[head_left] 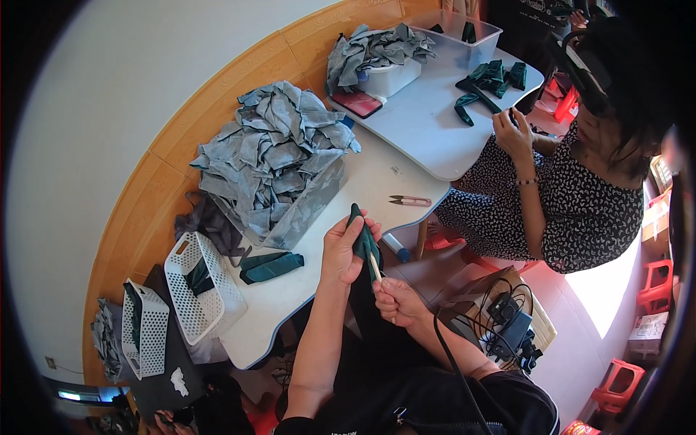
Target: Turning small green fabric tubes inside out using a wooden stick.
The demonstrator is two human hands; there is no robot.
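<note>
A dark green fabric piece (pixel 366 245), narrow and pointed at its top, is held up in front of me past the table's edge. My left hand (pixel 342 250) is closed round its upper part, thumb pressed against the cloth. My right hand (pixel 400 303) grips a thin pale stick (pixel 375 268), whose upper end goes against or into the fabric; I cannot tell which. Thread snips (pixel 410 201) with pinkish handles lie on the white table (pixel 312 286) beyond my hands. Left of my left hand lie folded dark green fabric pieces (pixel 271 267).
Grey-green fabric pieces heap over a clear bin (pixel 304 210). White perforated baskets (pixel 206 290) stand at the left. A co-worker (pixel 580 188) sits at the right, hands near green strips (pixel 493 80). A phone (pixel 357 103) lies by a white tub (pixel 393 77). A carton with cables (pixel 500 319) stands below right.
</note>
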